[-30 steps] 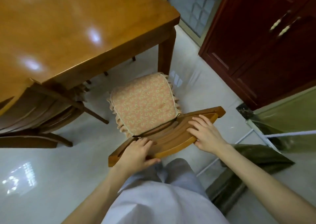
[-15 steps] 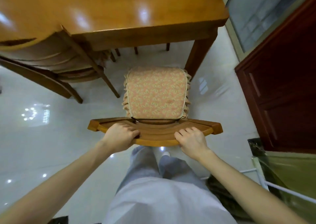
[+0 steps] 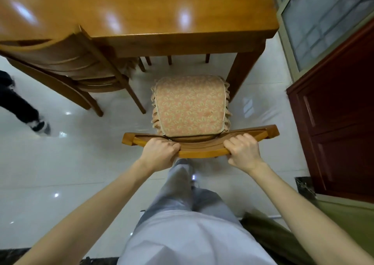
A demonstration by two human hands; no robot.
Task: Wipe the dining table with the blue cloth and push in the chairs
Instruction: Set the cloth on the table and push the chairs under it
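A wooden chair point(image 3: 202, 153) with a peach patterned seat cushion point(image 3: 189, 105) stands square to the short end of the glossy wooden dining table point(image 3: 141, 12), its seat still outside the table edge. My left hand point(image 3: 159, 153) grips the left part of the curved backrest top. My right hand point(image 3: 243, 152) grips the right part of the same rail. No blue cloth is in view.
A second chair point(image 3: 66, 68) is tucked under the table at the left. The table leg point(image 3: 242, 72) stands just right of the cushion. A dark red cabinet point(image 3: 336, 123) lines the right side. Another person's leg and shoe point(image 3: 24, 107) are at the far left on the white tiled floor.
The chair has been turned from an angle to face the table squarely. Both hands now curl firmly round the backrest rail. A person's leg has come into view at the left.
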